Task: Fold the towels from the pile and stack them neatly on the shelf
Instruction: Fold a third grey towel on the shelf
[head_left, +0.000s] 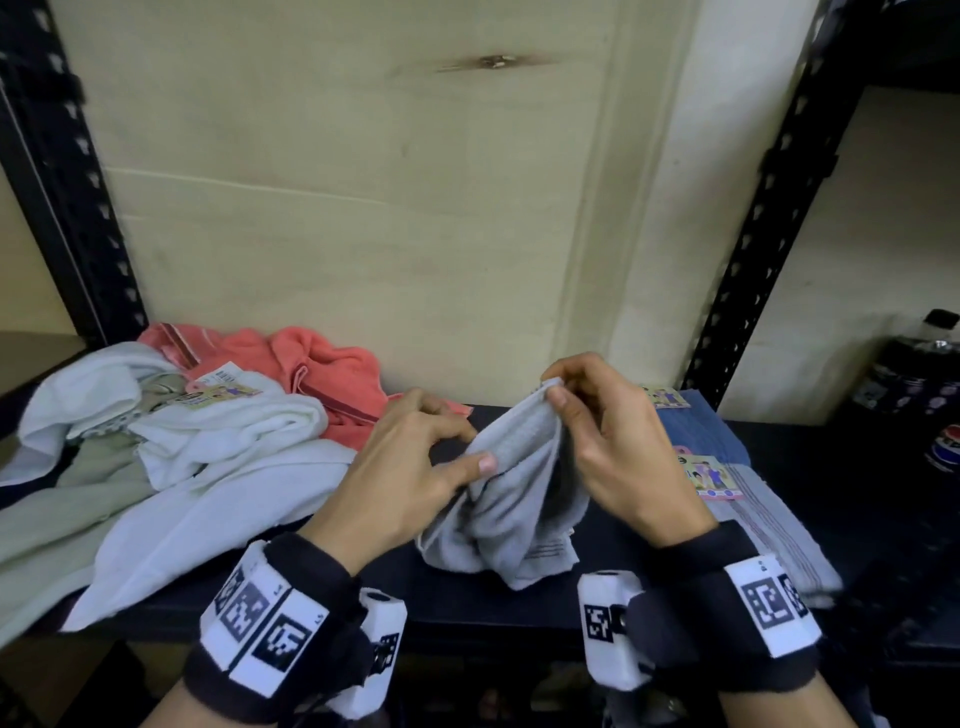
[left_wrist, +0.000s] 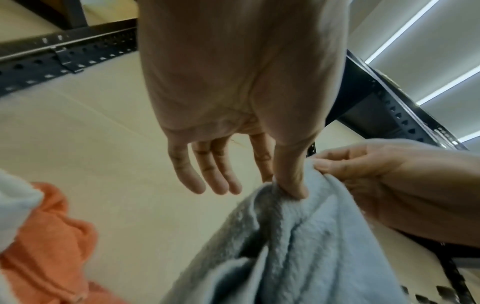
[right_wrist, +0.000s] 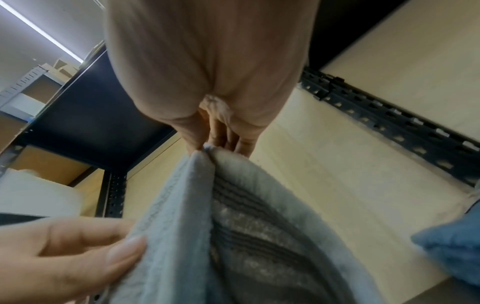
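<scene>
Grey and soft, the small towel (head_left: 511, 499) hangs between both hands, just above the dark shelf (head_left: 519, 613). The right hand (head_left: 618, 447) pinches its top corner between thumb and fingers. The left hand (head_left: 410, 467) pinches the cloth lower down with thumb and first finger, and its other fingers stay loose. The head view shows the messy pile (head_left: 171, 457) of white, pale green and pink towels on the left, and folded towels (head_left: 748, 499) with paper tags on the right. The left wrist view shows the thumb (left_wrist: 293, 174) pressing into the cloth. Only the right wrist view shows dark stripes (right_wrist: 259, 236) inside the fold.
</scene>
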